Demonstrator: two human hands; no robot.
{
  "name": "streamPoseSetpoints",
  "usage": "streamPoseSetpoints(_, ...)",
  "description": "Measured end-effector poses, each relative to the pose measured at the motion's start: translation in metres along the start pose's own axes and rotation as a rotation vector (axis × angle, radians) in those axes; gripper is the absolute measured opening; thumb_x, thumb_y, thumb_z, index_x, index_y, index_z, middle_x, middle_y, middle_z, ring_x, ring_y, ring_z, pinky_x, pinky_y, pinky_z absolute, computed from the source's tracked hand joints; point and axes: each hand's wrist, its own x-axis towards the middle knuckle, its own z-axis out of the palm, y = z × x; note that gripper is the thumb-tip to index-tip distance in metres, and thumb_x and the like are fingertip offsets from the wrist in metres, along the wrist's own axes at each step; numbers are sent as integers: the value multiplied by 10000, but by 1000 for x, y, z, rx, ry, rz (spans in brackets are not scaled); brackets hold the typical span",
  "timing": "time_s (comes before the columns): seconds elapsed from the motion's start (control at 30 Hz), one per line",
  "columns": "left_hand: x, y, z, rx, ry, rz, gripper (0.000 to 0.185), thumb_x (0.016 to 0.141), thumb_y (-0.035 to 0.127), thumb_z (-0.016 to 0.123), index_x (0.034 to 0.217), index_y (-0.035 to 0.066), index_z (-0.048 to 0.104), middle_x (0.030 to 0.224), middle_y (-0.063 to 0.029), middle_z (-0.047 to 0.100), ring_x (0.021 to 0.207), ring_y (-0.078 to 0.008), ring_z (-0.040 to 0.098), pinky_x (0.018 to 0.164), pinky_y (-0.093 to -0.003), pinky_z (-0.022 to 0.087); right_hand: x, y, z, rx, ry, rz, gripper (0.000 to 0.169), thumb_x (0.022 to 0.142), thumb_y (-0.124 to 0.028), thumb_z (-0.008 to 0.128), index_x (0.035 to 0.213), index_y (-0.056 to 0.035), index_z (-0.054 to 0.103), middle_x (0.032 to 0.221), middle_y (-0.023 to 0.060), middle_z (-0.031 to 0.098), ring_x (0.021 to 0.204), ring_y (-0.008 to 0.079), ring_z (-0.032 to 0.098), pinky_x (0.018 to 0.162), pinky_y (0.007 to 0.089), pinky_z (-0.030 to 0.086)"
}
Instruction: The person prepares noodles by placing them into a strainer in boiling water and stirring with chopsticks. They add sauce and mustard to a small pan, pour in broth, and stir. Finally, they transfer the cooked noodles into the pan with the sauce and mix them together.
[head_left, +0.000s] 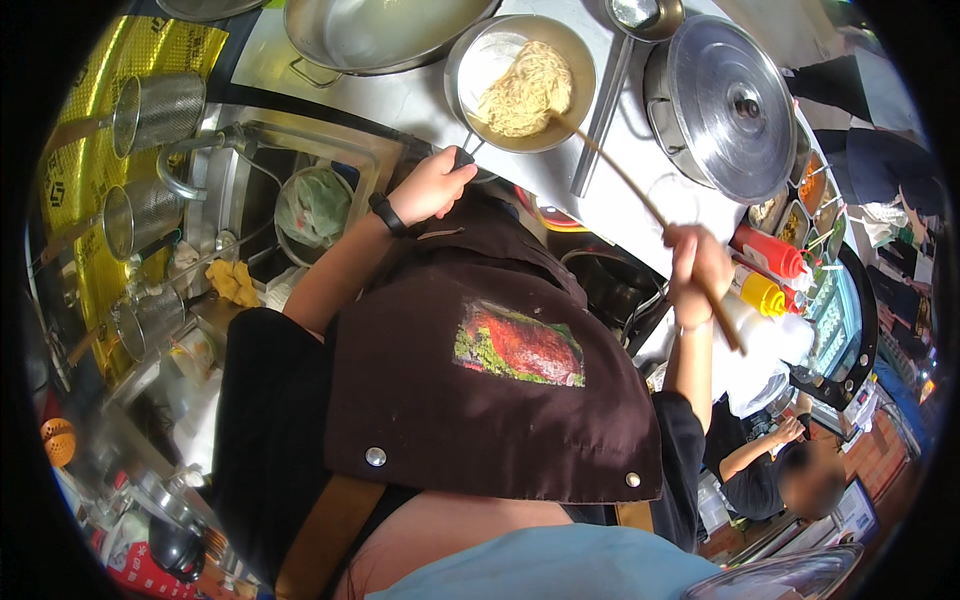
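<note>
My left hand (429, 184), with a black band on its wrist, grips the dark handle (463, 157) of a round metal pan (582, 82). Inside the pan lies a tangled heap of pale noodles (529, 88). In my right hand (699, 271) is a long pair of wooden chopsticks (619, 166), seen almost as one stick. Their tips touch the right edge of the noodles, and the thick ends jut out below my fist. The pan is over the white worktop (525, 169), in front of my brown apron (420, 322).
Beyond the pan stands a wide metal pot (390, 37); a lidded pot (727, 105) and a ladle (611, 105) are right of it. Squeeze bottles (772, 251) and topping trays (814, 180) lie further right. Left are a sink (360, 150) and mesh strainers (161, 112). A person (757, 465) is lower right.
</note>
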Motion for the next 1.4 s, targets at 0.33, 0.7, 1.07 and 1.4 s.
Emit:
streamPoseSetpoints(0.33,8,9,-9,-77,-13,-47,208,944,219,491,884,40,406,593,-9,439,366,-81,379,347,-247,333,9,12,9,343,-15,140,357,961,-179,437,777,52,637,663,98,641,548,152,600,561,259,494)
streamPoseSetpoints(0.7,10,3,-17,31,-5,-14,211,940,219,498,884,32,418,599,-15,452,364,-87,395,353,-254,343,33,5,24,246,66,109,335,947,-178,443,777,38,633,651,99,629,562,156,593,551,254,481)
streamPoseSetpoints(1.07,0,6,-20,143,48,23,213,932,208,513,881,21,426,597,-23,477,366,-90,418,343,-256,337,34,3,10,59,-81,-139,177,853,-76,558,688,-13,573,675,117,602,602,260,598,565,319,477)
streamPoseSetpoints(1.4,5,11,-14,209,115,92,220,931,213,512,879,18,425,587,-22,467,367,-99,420,348,-264,336,13,-5,26,1,-14,42,265,906,-116,485,698,-18,617,641,82,611,564,202,599,529,308,467)
